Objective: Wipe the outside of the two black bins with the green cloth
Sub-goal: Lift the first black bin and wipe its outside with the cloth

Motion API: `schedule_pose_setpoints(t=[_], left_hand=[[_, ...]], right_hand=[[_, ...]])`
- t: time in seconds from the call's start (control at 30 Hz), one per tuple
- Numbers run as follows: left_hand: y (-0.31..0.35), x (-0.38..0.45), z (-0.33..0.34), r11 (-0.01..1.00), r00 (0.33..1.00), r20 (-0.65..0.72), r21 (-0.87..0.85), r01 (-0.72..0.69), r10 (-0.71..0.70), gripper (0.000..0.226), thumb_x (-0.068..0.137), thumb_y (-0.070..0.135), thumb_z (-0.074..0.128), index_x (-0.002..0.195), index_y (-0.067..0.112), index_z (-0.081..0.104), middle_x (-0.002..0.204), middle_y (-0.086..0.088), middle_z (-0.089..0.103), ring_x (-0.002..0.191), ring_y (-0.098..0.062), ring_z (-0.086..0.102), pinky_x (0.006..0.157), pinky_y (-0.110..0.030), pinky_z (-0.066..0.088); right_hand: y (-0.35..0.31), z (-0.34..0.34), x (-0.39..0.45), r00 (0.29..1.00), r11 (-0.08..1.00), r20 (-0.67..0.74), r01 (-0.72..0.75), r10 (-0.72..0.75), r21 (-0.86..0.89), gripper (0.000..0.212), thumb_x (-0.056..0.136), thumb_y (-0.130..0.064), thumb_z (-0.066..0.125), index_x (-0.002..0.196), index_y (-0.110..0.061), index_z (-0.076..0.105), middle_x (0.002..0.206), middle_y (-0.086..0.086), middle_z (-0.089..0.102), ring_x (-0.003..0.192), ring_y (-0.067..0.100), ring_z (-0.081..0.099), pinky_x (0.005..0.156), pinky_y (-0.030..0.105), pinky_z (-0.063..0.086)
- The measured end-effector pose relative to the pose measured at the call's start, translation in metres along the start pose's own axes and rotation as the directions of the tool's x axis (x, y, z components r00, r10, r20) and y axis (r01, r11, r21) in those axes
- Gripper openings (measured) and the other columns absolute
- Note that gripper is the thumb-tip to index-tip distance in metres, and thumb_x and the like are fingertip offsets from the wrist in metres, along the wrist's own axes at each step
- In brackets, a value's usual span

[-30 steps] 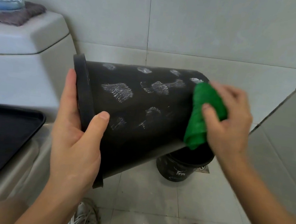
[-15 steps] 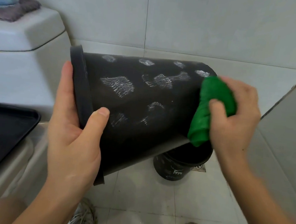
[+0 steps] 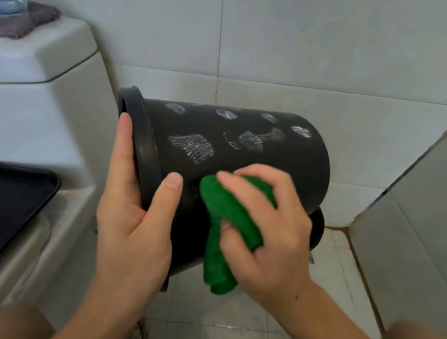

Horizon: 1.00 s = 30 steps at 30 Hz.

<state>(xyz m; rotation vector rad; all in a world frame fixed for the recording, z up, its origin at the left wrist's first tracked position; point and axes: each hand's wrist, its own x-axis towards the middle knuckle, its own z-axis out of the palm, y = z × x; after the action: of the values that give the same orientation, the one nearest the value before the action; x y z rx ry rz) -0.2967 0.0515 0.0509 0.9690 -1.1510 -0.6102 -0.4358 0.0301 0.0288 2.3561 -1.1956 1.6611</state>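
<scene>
Left hand (image 3: 132, 220) grips rim of black round plastic bin (image 3: 245, 157), held on its side mid-air; right hand (image 3: 268, 233) clutches soft green cloth (image 3: 225, 224) at its 6 o'clock wall. Likely light, stiff, smooth; rim grip suits. White smears remain at 12 o'clock.

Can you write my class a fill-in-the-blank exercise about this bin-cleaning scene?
1. The left hand grips the tilted black plastic bin by its ____.
2. The right hand holds a crumpled ____ cloth against the bin.
3. The bin's side bears pale ____ smudges.

Missing words: rim; green; white
</scene>
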Motion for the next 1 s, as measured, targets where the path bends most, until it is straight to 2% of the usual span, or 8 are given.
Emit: schedule_pose_setpoints(t=[0.07,0.17,0.23,0.37,0.43,0.6,0.83,1.0], left_hand=[[0.0,0.001,0.0,1.0,1.0,-0.004,-0.014,-0.007,0.007,0.066,0.09,0.01,0.049,0.148,0.03,0.025,0.149,0.005,0.047,0.132,-0.004,0.048,0.11,-0.031,0.039],[0.002,0.001,0.0,0.999,0.999,-0.027,0.039,-0.037,0.038,0.064,0.092,0.007,0.046,0.146,0.03,0.023,0.151,0.004,0.043,0.131,0.001,0.046,0.107,-0.02,0.039],[0.001,0.0,0.002,0.997,0.998,-0.026,0.051,-0.055,0.056,0.064,0.092,0.006,0.046,0.145,0.031,0.021,0.151,0.006,0.042,0.131,0.002,0.045,0.106,-0.016,0.038],[-0.005,-0.002,0.004,0.997,0.998,0.001,0.042,-0.06,0.06,0.067,0.091,0.02,0.052,0.149,0.033,0.02,0.148,0.013,0.046,0.133,-0.004,0.046,0.111,-0.031,0.039],[-0.006,-0.001,0.003,0.997,0.998,0.003,0.037,-0.063,0.063,0.066,0.09,0.025,0.049,0.149,0.032,0.02,0.146,0.019,0.047,0.132,-0.003,0.047,0.109,-0.026,0.039],[-0.006,-0.003,0.007,0.992,0.997,0.032,0.102,-0.071,0.068,0.065,0.093,0.011,0.049,0.147,0.029,0.016,0.156,0.002,0.035,0.14,-0.005,0.037,0.115,-0.028,0.032],[-0.007,-0.003,0.007,0.99,0.997,-0.004,0.112,-0.08,0.081,0.062,0.093,0.029,0.044,0.147,0.03,0.015,0.156,0.002,0.035,0.139,-0.007,0.039,0.114,-0.036,0.035],[-0.011,-0.004,0.009,0.99,0.996,0.031,0.104,-0.091,0.088,0.062,0.097,0.015,0.044,0.149,0.029,0.012,0.157,0.0,0.032,0.141,-0.009,0.035,0.117,-0.041,0.031]], right_hand=[[0.006,-0.004,0.004,0.999,0.999,0.017,0.049,-0.05,0.013,0.043,0.079,-0.014,0.057,0.121,-0.008,0.063,0.112,0.014,0.058,0.103,0.021,0.059,0.089,0.028,0.048],[0.03,-0.013,0.017,0.966,0.975,-0.134,-0.22,0.219,0.009,0.043,0.081,-0.019,0.054,0.122,-0.013,0.065,0.114,0.003,0.053,0.105,-0.003,0.05,0.091,0.011,0.039],[0.032,-0.011,0.02,0.921,0.938,-0.186,-0.348,0.342,0.002,0.044,0.08,-0.023,0.053,0.121,-0.013,0.067,0.114,0.002,0.054,0.102,-0.005,0.05,0.088,0.009,0.039],[-0.004,0.006,0.007,0.992,0.994,-0.053,-0.113,0.114,0.011,0.044,0.077,-0.018,0.056,0.118,-0.009,0.069,0.112,0.012,0.06,0.097,0.019,0.061,0.085,0.031,0.051],[-0.009,0.004,0.008,0.999,0.999,0.041,0.021,-0.022,0.036,0.042,0.076,-0.016,0.058,0.116,-0.007,0.07,0.11,0.014,0.062,0.093,0.022,0.063,0.083,0.031,0.052],[0.027,-0.012,0.029,0.94,0.945,-0.114,-0.326,0.323,-0.007,0.045,0.077,-0.026,0.051,0.116,-0.016,0.07,0.111,0.004,0.06,0.099,0.003,0.054,0.088,0.012,0.042],[-0.013,0.007,0.005,0.999,0.999,0.049,0.02,-0.022,0.05,0.039,0.076,-0.015,0.059,0.112,-0.006,0.072,0.105,0.015,0.063,0.086,0.026,0.064,0.072,0.036,0.053],[0.017,-0.001,0.016,0.981,0.98,-0.057,-0.189,0.185,-0.069,0.04,0.076,-0.021,0.055,0.11,-0.011,0.073,0.108,0.007,0.061,0.095,0.013,0.059,0.078,0.031,0.051]])
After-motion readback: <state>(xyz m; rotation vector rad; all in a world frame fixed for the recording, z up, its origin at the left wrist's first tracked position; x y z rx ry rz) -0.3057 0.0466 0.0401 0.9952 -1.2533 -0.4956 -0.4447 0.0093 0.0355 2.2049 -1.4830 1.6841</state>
